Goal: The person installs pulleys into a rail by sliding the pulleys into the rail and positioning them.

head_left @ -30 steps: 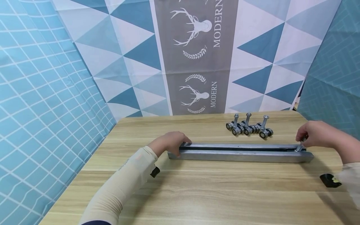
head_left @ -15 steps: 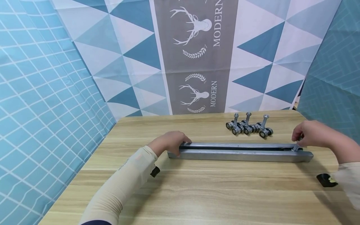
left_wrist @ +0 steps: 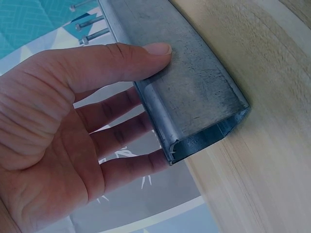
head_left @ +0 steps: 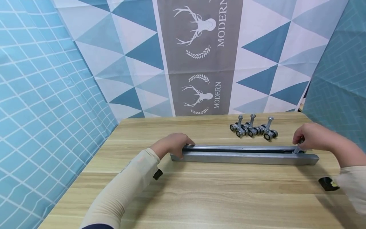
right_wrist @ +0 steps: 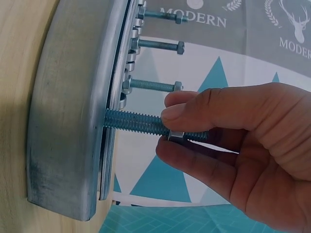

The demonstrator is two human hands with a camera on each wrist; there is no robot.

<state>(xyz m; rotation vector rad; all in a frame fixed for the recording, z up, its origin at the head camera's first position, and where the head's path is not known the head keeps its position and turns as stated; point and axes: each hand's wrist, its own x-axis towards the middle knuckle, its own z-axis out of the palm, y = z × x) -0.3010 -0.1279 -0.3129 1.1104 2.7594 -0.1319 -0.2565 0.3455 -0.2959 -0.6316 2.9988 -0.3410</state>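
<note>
A long grey metal rail (head_left: 243,157) with an open slot along its top lies across the table. My left hand (head_left: 175,144) grips its left end; in the left wrist view the thumb (left_wrist: 156,52) presses one side wall and the fingers reach to the slotted side, near the hollow end. At the right end, my right hand (head_left: 313,136) pinches the threaded bolt (right_wrist: 136,121) of a roller trolley by its nut (right_wrist: 176,135), between thumb and fingers. That bolt stands up out of the slot, and its wheels are hidden inside the rail.
Behind the rail, towards the right, three more roller trolleys (head_left: 253,128) stand close together, bolts up, wheels on the wooden table (head_left: 228,197). A patterned cloth (head_left: 200,63) hangs at the table's back edge, with blue cloths on both sides.
My right hand has moved left along the rail, sliding the roller trolley's bolt with it a short way in from the right end. The left hand and the rail stay put.
</note>
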